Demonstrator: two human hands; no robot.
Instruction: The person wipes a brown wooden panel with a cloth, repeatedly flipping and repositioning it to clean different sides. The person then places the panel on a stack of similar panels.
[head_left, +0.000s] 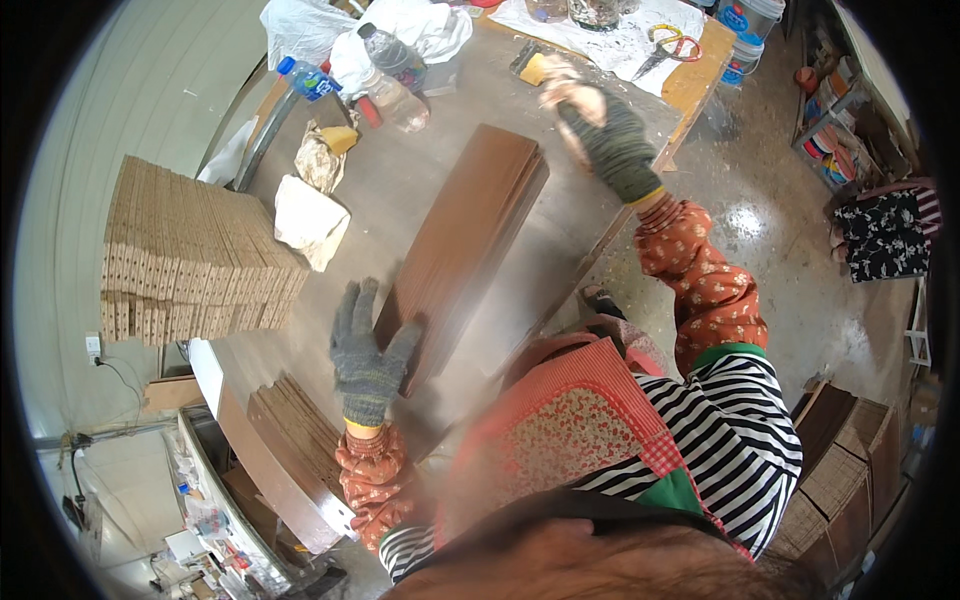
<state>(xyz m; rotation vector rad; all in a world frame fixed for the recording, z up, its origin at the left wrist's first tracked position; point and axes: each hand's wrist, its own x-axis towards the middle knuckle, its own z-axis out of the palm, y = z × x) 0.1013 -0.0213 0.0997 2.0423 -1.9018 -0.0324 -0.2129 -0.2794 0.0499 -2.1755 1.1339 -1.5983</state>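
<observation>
A stack of long, smooth brown boards [450,230] lies slantwise on the table before me. Gloved in dark grey, my left hand [368,355] is at its near left edge, fingers spread and thumb against the boards. My right hand [605,135], in a similar glove, reaches to the far right of the table. Its fingers are closed round a pale, stained wad with a yellow tip [537,70], blurred by motion. The yellow tip meets a small dark flat thing [522,58] whose kind I cannot make out.
Beside the boards lie a white cloth [312,222] and a stained rag [322,160] with a yellow piece. Bottles [393,100] stand farther off; scissors [668,50] lie at the far right. A tall stack of raw-edged boards [190,250] rises at left. Buckets [745,50] stand beyond the table.
</observation>
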